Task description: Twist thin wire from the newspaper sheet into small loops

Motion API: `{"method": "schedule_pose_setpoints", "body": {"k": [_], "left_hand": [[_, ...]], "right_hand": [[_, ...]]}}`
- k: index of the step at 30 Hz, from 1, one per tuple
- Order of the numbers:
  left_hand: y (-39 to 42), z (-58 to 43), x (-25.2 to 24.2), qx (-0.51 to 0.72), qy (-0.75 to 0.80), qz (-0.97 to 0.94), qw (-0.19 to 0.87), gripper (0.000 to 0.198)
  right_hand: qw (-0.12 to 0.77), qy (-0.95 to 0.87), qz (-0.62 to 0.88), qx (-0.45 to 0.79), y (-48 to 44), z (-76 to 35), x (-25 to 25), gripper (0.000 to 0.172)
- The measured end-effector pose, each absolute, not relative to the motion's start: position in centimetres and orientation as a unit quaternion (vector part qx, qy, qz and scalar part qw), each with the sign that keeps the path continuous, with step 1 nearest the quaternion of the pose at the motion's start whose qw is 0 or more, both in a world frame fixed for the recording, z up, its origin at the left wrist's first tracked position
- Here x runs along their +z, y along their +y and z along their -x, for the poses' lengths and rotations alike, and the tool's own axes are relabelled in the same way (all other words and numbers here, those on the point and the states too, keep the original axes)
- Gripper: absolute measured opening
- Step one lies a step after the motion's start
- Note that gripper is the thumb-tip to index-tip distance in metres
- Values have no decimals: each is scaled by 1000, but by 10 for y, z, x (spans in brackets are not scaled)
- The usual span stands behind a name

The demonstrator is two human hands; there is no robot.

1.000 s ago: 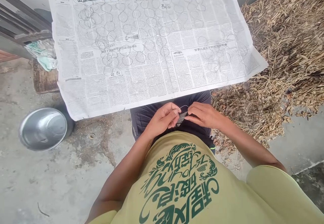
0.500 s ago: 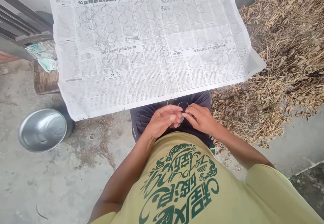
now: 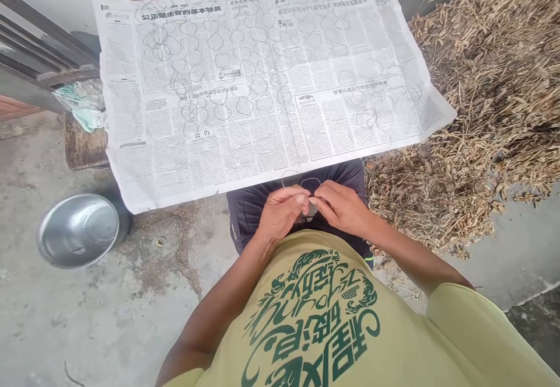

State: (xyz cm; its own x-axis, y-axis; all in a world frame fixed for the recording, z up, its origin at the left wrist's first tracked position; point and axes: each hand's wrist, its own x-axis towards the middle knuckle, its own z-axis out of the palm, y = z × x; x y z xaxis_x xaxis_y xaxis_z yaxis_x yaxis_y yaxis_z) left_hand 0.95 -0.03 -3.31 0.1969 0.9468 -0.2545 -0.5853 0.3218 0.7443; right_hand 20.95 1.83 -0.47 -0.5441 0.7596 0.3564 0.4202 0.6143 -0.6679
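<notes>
My left hand (image 3: pixel 280 211) and my right hand (image 3: pixel 343 206) meet over my lap, just below the near edge of a spread newspaper (image 3: pixel 262 83). Both pinch a thin wire (image 3: pixel 301 178) that curves up in small loops between the fingertips. A small dark object sits between the fingers; I cannot make out what it is. Several bent wire loops (image 3: pixel 245 66) lie scattered across the newspaper.
A metal bowl (image 3: pixel 79 229) stands on the concrete floor at the left. A heap of dry straw (image 3: pixel 490 95) fills the right side. A crumpled plastic bag (image 3: pixel 83 104) lies by a wooden board at the left, under grey metal bars.
The wire now bends into two small loops above my fingertips, and my hands have drawn closer together. The view has shifted slightly.
</notes>
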Motion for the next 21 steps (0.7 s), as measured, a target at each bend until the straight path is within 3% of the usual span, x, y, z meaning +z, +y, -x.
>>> {"method": "schedule_pose_setpoints", "body": {"k": [5, 16, 21], "left_hand": [[1, -6, -34, 522, 343, -234, 745, 22], [-5, -8, -19, 492, 329, -191, 783, 39], [-9, -10, -22, 497, 364, -188, 765, 27]], "right_hand": [[296, -858, 328, 262, 20, -205, -1, 29], [279, -867, 292, 292, 21, -206, 3, 28], [280, -859, 335, 268, 23, -210, 1, 27]]}}
